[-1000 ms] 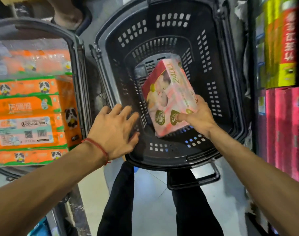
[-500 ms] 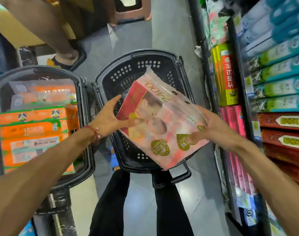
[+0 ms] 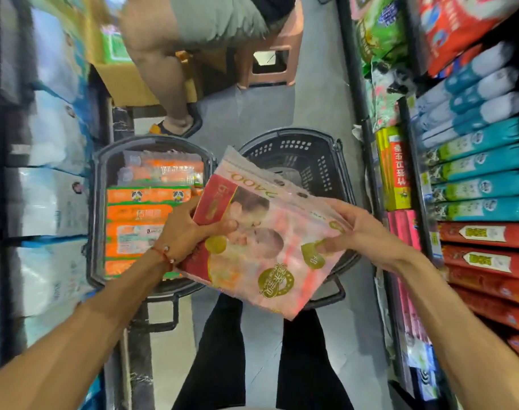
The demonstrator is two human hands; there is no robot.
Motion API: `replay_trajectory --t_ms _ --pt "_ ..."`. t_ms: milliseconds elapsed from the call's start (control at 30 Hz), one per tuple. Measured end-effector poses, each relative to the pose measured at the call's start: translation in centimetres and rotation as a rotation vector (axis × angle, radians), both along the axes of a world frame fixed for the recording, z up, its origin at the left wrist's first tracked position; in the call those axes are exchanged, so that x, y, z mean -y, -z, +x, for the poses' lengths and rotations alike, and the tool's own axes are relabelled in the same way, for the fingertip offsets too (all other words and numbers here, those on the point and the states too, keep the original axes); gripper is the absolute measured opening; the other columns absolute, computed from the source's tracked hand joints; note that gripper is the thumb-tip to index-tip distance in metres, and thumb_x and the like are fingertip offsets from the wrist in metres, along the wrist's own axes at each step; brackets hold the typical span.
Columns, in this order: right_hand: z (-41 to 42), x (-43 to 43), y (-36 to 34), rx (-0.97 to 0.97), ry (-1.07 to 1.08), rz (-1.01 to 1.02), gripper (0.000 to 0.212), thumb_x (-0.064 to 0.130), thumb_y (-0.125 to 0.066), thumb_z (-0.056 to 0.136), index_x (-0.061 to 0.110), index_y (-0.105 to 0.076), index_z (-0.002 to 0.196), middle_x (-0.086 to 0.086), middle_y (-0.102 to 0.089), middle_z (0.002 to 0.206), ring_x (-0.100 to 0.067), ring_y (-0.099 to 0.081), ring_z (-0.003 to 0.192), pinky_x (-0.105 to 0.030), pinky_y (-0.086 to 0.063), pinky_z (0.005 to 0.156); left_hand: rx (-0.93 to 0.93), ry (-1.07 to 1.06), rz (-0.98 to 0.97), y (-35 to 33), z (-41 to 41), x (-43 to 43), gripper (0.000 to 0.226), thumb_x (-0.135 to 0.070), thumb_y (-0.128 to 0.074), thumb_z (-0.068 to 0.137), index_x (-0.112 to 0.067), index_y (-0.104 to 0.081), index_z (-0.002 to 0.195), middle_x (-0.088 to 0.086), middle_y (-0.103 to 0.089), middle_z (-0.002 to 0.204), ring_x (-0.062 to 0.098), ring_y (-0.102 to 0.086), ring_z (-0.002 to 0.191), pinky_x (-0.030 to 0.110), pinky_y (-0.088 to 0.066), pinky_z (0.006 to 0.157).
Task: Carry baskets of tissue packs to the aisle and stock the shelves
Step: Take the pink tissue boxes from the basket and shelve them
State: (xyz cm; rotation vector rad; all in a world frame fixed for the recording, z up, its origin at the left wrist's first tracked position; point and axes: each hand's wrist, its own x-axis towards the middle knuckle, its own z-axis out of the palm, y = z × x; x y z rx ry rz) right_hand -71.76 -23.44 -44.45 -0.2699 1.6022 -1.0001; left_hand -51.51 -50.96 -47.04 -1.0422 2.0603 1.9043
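both grips hold the pink tissue pack (image 3: 261,250) in the air above the near rim of the right basket (image 3: 308,161). the left grip (image 3: 187,232) curls round its red left edge, thumb on the printed face; the right grip (image 3: 361,229) clamps the right edge, thumb on top. the pack looks light, soft and slick in its film, so holding opposite edges with thumbs pressing down seems safest. beyond, the left basket (image 3: 96,202) holds orange packs (image 3: 145,213); the shelves (image 3: 409,149) stand just right.

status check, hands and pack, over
Left hand and right hand hold pink tissue pack above black basket. Orange packs in other basket. Person's leg ahead in aisle.
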Motion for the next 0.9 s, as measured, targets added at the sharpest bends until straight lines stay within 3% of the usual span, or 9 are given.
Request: replay_trajectory --t_ms 100,167,233,367,467,533,700,800,900 --pt "1.9 2.4 -2.1 -0.01 0.119 -0.041 0.102 0.002 -0.093 0.06 0.024 -0.05 0.15 0.002 -0.068 0.135 -0.015 -0.069 0.121 -0.027 -0.057 0.097 -0.004 -0.23 0.056 -2.6 4.1 0.3 0.038 -0.056 -0.089 0.051 -0.034 -0.073 0.079 -0.008 -0.075 0.078 0.01 -0.069 0.072 0.028 -0.052 0.069" --pt "3.8 3.7 -3.4 0.013 0.178 -0.125 0.101 0.02 -0.099 0.065 0.026 -0.047 0.151 0.001 -0.069 0.135 -0.015 -0.068 0.122 -0.033 -0.057 0.101 -0.014 -0.395 0.093 -4.3 6.8 -0.1 0.053 -0.058 -0.093 0.05 -0.026 -0.075 0.088 0.002 -0.077 0.088 0.024 -0.072 0.081 0.046 -0.057 0.078" --pt "5.9 5.0 -4.5 0.029 0.186 -0.188 0.083 0.028 -0.085 0.079 0.029 -0.045 0.152 0.003 -0.071 0.133 -0.018 -0.068 0.124 -0.037 -0.057 0.1 -0.044 -0.55 0.099 -6.0 9.1 -1.0 0.058 -0.056 -0.095 0.05 -0.023 -0.077 0.094 0.008 -0.077 0.096 0.032 -0.072 0.088 0.053 -0.057 0.087" --pt "9.8 7.0 -7.6 0.012 0.082 -0.306 0.06 0.037 -0.07 0.096 0.029 -0.046 0.15 0.011 -0.072 0.131 -0.015 -0.069 0.122 -0.028 -0.06 0.088 -0.109 -0.833 0.085 -9.9 13.1 -4.2 0.057 -0.04 -0.091 0.057 -0.012 -0.076 0.104 0.015 -0.076 0.101 0.032 -0.071 0.089 0.053 -0.056 0.088" --pt "11.3 8.0 -10.3 0.036 -0.012 -0.374 0.053 0.04 -0.062 0.099 0.031 -0.049 0.149 0.004 -0.07 0.136 -0.021 -0.071 0.121 -0.04 -0.061 0.094 -0.131 -0.981 0.05 -12.7 15.9 -6.8 0.051 -0.039 -0.09 0.057 -0.013 -0.076 0.099 0.012 -0.076 0.094 0.029 -0.07 0.082 0.048 -0.057 0.081" --pt "12.1 8.9 -12.1 0.044 -0.07 -0.415 0.046 0.036 -0.06 0.102 0.028 -0.052 0.147 0.0 -0.073 0.132 -0.023 -0.074 0.115 -0.041 -0.063 0.091 -0.146 -1.082 0.008 -14.6 17.8 -8.5 0.048 -0.043 -0.091 0.055 -0.016 -0.078 0.093 0.014 -0.076 0.094 0.029 -0.069 0.083 0.05 -0.056 0.085" --pt "15.6 10.8 -16.6 0.009 -0.193 -0.509 0.022 0.035 -0.058 0.105 0.033 -0.064 0.127 0.005 -0.08 0.112 -0.013 -0.079 0.093 -0.023 -0.061 0.069 -0.211 -1.193 -0.119 -20.0 22.4 -12.2 0.045 -0.05 -0.087 0.062 -0.023 -0.078 0.097 0.014 -0.077 0.103 0.036 -0.072 0.096 0.057 -0.056 0.093" --pt "18.1 12.1 -19.4 -0.021 -0.263 -0.568 0.022 0.036 -0.058 0.106 0.032 -0.065 0.127 0.007 -0.079 0.114 -0.012 -0.078 0.097 -0.022 -0.06 0.071 -0.278 -1.26 -0.168 -23.6 24.9 -13.4 0.049 -0.049 -0.086 0.066 -0.023 -0.075 0.106 0.013 -0.077 0.107 0.036 -0.072 0.098 0.05 -0.059 0.086" --pt "20.9 13.6 -22.9 -0.006 -0.343 -0.649 0.026 0.035 -0.057 0.105 0.029 -0.066 0.129 0.009 -0.079 0.113 -0.011 -0.077 0.099 -0.02 -0.059 0.072 -0.329 -1.326 -0.218 -27.2 27.4 -13.9 0.045 -0.035 -0.086 0.075 -0.014 -0.071 0.112 0.011 -0.077 0.1 0.028 -0.074 0.086 0.035 -0.059 0.07"
